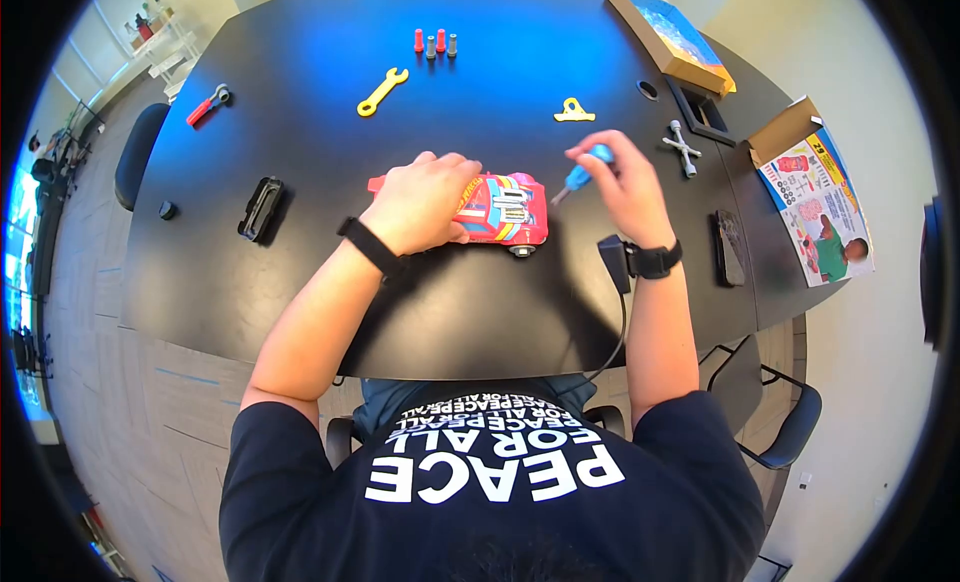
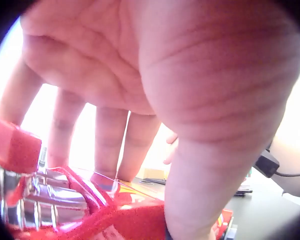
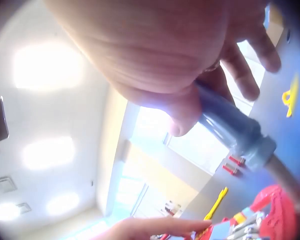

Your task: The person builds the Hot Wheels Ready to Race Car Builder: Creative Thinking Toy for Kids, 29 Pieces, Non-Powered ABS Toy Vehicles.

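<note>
A red toy car (image 1: 490,208) with chrome engine parts lies on the black table. My left hand (image 1: 422,204) grips its left part from above; in the left wrist view the fingers (image 2: 107,142) and thumb straddle the red body (image 2: 140,220). Pinched in my right hand (image 1: 630,187) is a blue-handled screwdriver (image 1: 592,166), its shaft pointing down toward the car's right end, a little apart from it. The right wrist view shows the thumb and a finger of the hand (image 3: 160,55) round the blue handle (image 3: 230,125), other fingers extended.
Behind the car are a yellow wrench (image 1: 382,92), red and grey pegs (image 1: 441,42) and a yellow piece (image 1: 574,111). A red-handled tool (image 1: 208,105) and black tray (image 1: 262,210) lie left; a grey cross wrench (image 1: 681,148), black part (image 1: 728,248) and boxes (image 1: 815,197) are right.
</note>
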`<state>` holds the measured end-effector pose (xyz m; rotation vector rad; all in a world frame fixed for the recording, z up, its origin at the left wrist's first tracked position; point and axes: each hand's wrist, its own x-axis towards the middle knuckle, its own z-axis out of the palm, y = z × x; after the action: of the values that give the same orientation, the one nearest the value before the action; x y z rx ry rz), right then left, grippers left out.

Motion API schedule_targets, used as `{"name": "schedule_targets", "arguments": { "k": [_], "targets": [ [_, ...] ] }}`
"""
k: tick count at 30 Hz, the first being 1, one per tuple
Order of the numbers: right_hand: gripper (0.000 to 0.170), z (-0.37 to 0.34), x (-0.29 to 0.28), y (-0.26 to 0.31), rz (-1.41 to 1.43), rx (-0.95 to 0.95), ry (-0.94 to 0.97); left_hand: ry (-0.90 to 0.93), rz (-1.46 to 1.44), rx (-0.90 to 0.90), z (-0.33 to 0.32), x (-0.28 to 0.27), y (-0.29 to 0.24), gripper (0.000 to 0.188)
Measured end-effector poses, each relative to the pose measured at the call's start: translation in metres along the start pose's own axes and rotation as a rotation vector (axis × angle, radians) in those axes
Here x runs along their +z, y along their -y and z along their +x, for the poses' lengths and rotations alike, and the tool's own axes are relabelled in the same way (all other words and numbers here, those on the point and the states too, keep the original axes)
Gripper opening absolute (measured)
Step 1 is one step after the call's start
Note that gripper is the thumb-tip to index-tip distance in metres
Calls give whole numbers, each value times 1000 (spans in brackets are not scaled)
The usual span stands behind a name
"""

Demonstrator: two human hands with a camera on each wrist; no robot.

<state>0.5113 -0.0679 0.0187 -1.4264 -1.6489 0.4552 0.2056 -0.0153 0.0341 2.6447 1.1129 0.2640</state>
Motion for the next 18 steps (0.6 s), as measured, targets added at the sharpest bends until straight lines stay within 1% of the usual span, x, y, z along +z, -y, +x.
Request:
{"name": "schedule_targets", "arguments": {
  "k": [1, 3, 5, 7, 8, 9, 10, 11, 12, 13, 14, 15, 16, 17, 18],
  "targets": [
    [14, -6, -5, -7, 130, 8, -104, -88, -52, 3, -5, -1, 3, 84],
    [18, -29, -21, -10, 142, 158, -153, -294, -72, 28, -22, -9, 26, 91],
    [20, -52, -26, -33, 197, 202, -244, -435, 31, -100, -45, -22, 56, 92],
    [23, -72, -30, -52, 38, 276, -258, -445, 120, -327, -76, -31, 91, 90],
    [25, -76, -30, -52, 5, 374, -258, -422, 117, -438, -90, -31, 108, 89],
    [25, -79, -29, -51, 10, 372, -251, -401, 114, -550, -103, -30, 126, 88],
    [26, -81, -28, -50, -105, 385, -202, -361, 119, -641, -113, -29, 142, 89],
    [27, -81, -26, -49, -217, 395, -152, -362, 125, -651, -122, -25, 157, 89],
    [29, -79, -22, -42, -243, 437, -141, -321, 119, -732, -131, -21, 171, 90],
    [29, -79, -18, -43, -234, 433, -133, -280, 112, -813, -137, -18, 180, 90],
    [29, -78, -16, -48, -313, 412, -90, -292, 53, -824, -142, -15, 187, 88],
    [29, -77, -14, -49, -393, 392, -47, -294, 58, -834, -145, -12, 191, 88],
    [29, -76, -12, -51, -387, 389, -40, -320, 65, -823, -147, -9, 195, 83],
    [31, -73, -10, -51, -360, 440, -10, -346, 71, -810, -148, -7, 199, 78],
    [32, -72, -9, -51, -335, 492, 19, -347, 72, -815, -149, -6, 203, 78]
  ]
}}
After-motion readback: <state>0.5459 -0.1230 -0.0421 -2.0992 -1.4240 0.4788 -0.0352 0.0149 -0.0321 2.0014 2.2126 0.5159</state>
